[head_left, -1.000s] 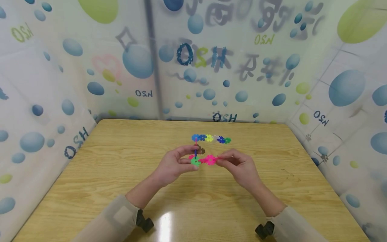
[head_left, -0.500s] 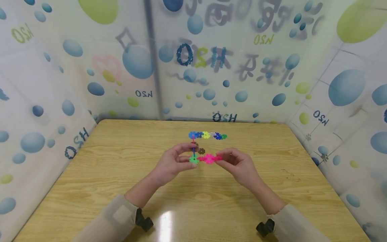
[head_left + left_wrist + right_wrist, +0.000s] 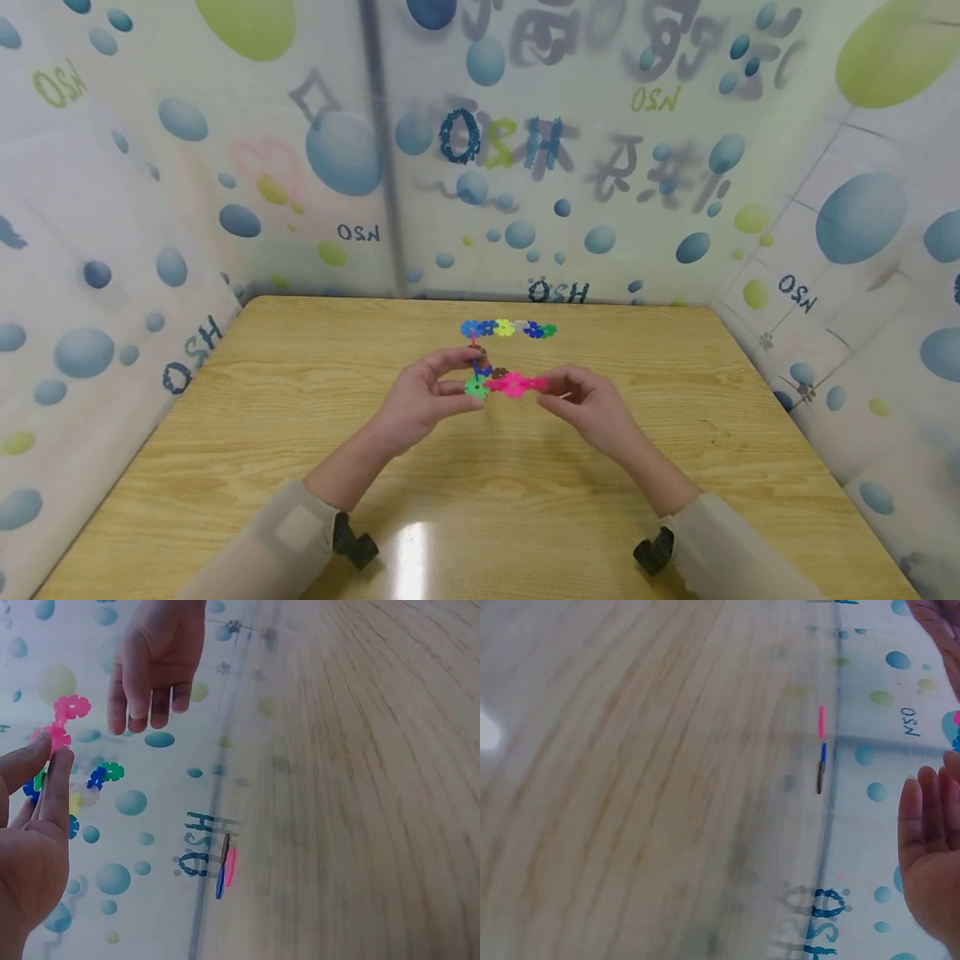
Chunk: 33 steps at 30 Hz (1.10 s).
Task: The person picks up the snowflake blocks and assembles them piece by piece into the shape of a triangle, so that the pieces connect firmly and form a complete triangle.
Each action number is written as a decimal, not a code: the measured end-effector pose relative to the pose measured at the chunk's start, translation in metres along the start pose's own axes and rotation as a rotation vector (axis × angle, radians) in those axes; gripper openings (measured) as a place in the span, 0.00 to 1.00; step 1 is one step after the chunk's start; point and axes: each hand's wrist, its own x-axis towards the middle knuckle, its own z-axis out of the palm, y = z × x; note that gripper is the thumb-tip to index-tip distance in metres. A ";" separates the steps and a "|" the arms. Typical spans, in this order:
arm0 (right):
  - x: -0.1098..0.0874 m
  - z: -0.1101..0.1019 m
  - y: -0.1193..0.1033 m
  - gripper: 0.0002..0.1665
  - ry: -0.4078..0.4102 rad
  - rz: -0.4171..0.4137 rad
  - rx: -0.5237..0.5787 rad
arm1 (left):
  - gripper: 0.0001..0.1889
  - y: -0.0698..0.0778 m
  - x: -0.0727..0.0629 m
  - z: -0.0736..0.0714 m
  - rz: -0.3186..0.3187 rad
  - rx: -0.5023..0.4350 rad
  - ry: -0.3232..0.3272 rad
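My left hand (image 3: 414, 408) pinches a linked chain of flower-shaped plastic building discs between thumb and fingers, near the green disc (image 3: 476, 387). From there pink discs (image 3: 514, 384) run rightward. An edge-on blue and pink upright leads to a far row with a light blue disc (image 3: 471, 328), a yellow disc (image 3: 504, 327) and a green end disc (image 3: 550, 331). Close to the pink end in the head view is my right hand (image 3: 592, 412). The left wrist view shows that right hand (image 3: 161, 664) apart from the pink discs, fingers extended and holding nothing.
Loose discs lie on the wooden table (image 3: 300, 350) beyond my hands, among them a brown disc (image 3: 226, 847), a blue disc (image 3: 220, 885) and a pink disc (image 3: 231, 866). Patterned fabric walls (image 3: 480, 242) stand around the table's back and sides.
The linked discs and my left hand have shifted slightly left and farther away. My right hand has released the pink end, and its fingers have spread; loose blue and brown discs show more behind.
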 end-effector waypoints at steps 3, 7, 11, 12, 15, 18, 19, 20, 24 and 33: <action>0.009 0.003 0.008 0.12 -0.040 0.010 -0.029 | 0.32 0.000 0.001 -0.001 0.004 0.008 0.003; 0.020 0.011 0.018 0.09 -0.072 0.037 -0.059 | 0.32 0.000 0.001 -0.001 0.000 0.016 0.004; 0.031 0.018 0.023 0.11 -0.099 0.085 -0.106 | 0.33 -0.001 0.002 -0.001 -0.013 0.024 0.008; 0.034 0.019 0.023 0.12 -0.109 0.101 -0.120 | 0.33 -0.001 0.002 -0.001 -0.013 0.026 0.009; 0.044 0.023 0.023 0.17 -0.154 0.154 -0.147 | 0.33 -0.002 0.002 -0.002 -0.015 0.021 0.009; 0.053 0.028 0.023 0.20 -0.214 0.170 -0.151 | 0.33 -0.002 0.002 -0.002 -0.013 0.019 0.009; 0.056 0.029 0.023 0.20 -0.234 0.167 -0.150 | 0.33 -0.002 0.002 -0.002 -0.013 0.017 0.009; 0.058 0.031 0.023 0.21 -0.252 0.165 -0.150 | 0.33 -0.002 0.002 -0.002 -0.013 0.018 0.009; 0.063 0.037 0.022 0.24 -0.300 0.185 -0.148 | 0.32 -0.003 0.001 -0.002 -0.011 0.015 0.006; 0.067 0.042 0.013 0.14 -0.451 0.236 -0.257 | 0.32 -0.003 0.000 -0.002 -0.022 0.018 0.017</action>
